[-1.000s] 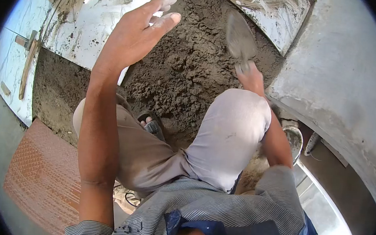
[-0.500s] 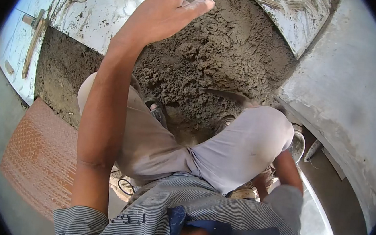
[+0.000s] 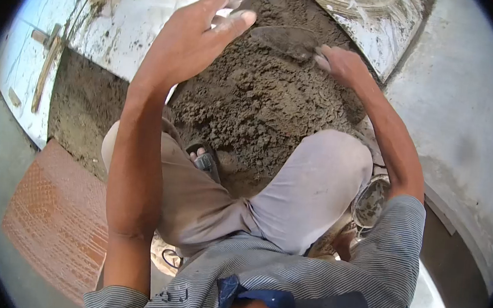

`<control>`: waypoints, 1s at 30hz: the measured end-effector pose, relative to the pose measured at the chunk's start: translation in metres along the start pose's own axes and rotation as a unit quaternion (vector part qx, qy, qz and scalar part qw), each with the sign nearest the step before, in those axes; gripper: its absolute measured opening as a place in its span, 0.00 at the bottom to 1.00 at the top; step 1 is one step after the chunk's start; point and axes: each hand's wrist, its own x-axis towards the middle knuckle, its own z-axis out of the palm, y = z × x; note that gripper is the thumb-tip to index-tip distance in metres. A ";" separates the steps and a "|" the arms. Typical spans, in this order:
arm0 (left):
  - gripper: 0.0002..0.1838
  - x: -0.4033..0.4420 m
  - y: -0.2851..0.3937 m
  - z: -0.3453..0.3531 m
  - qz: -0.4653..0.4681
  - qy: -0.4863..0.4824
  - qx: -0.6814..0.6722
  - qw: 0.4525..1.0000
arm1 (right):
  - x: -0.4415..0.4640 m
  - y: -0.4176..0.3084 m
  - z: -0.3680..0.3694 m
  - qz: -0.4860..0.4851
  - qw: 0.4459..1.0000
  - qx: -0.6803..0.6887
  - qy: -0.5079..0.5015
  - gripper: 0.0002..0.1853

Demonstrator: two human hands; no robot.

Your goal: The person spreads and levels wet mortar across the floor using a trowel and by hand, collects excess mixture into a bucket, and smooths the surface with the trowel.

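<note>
Beyond the person's bent, pale-trousered knees [image 3: 330,167] spreads a bed of crumbly grey mortar [image 3: 257,102]. The empty left hand [image 3: 189,40] hangs over its left edge, fingers loosely parted. The right hand [image 3: 343,65] grips a mason's trowel [image 3: 285,42], its blade at the mortar's far part, between smeared white tiles [image 3: 116,40].

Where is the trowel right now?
In the head view, the trowel is at upper middle, in the right hand, over the dark mortar, just right of the left hand.
</note>
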 end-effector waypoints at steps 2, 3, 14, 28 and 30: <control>0.27 -0.005 0.020 -0.019 -0.057 -0.017 -0.028 0.998 | -0.028 -0.027 0.002 -0.012 0.999 0.022 -0.034 0.12; 0.28 -0.005 0.025 -0.024 -0.096 -0.032 -0.054 0.993 | -0.041 -0.038 0.005 -0.028 0.996 0.035 -0.074 0.13; 0.26 -0.054 0.086 0.037 -0.117 -0.057 -0.074 0.989 | -0.019 -0.046 0.011 -0.068 0.982 -0.040 -0.171 0.06; 0.28 -0.205 0.178 0.101 -0.325 -0.281 -0.103 0.897 | -0.188 -0.079 0.058 0.324 0.881 0.320 -0.129 0.24; 0.27 -0.217 0.174 0.107 -0.339 -0.322 -0.140 0.873 | -0.222 -0.085 0.116 0.463 0.777 0.427 -0.005 0.23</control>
